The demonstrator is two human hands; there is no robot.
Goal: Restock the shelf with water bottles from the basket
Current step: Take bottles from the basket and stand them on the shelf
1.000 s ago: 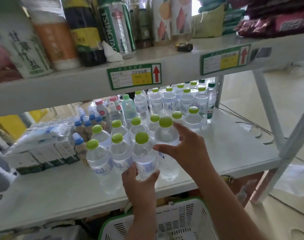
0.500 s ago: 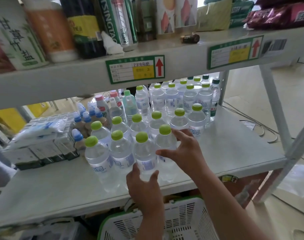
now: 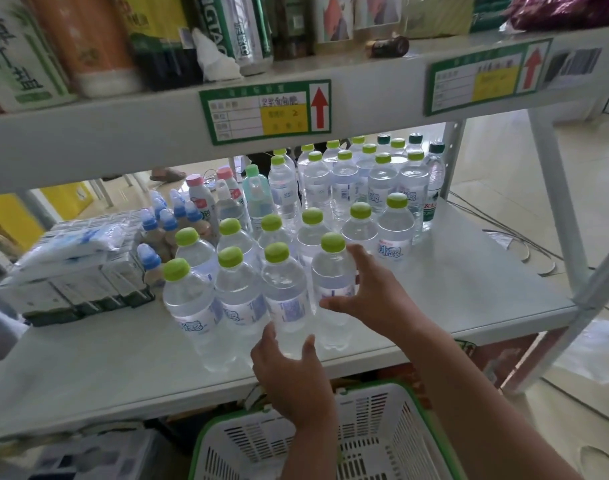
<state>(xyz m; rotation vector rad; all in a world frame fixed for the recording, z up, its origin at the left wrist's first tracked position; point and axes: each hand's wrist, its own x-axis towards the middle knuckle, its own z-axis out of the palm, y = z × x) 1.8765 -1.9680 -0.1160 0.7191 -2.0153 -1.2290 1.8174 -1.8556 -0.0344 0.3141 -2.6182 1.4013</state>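
Note:
Clear water bottles with lime-green caps stand in rows on the white middle shelf (image 3: 469, 289). My left hand (image 3: 291, 372) cups the base of the third bottle (image 3: 284, 292) in the front row, thumb and fingers on either side. My right hand (image 3: 372, 296) wraps the side of the rightmost front bottle (image 3: 331, 271), which stands on the shelf next to it. A white basket with a green rim (image 3: 376, 420) sits below the shelf edge, under my arms; its inside is mostly hidden.
Taller water bottles (image 3: 382, 181) fill the back of the shelf. Small blue-capped bottles (image 3: 157, 237) and a wrapped pack of cartons (image 3: 74, 271) sit at the left. The upper shelf (image 3: 365, 95), with price labels, overhangs closely. A shelf post (image 3: 556, 209) stands at right.
Both bottles came down and forward into the front row. My left hand slid down to its bottle's base; my right hand shifted lower on its bottle's side.

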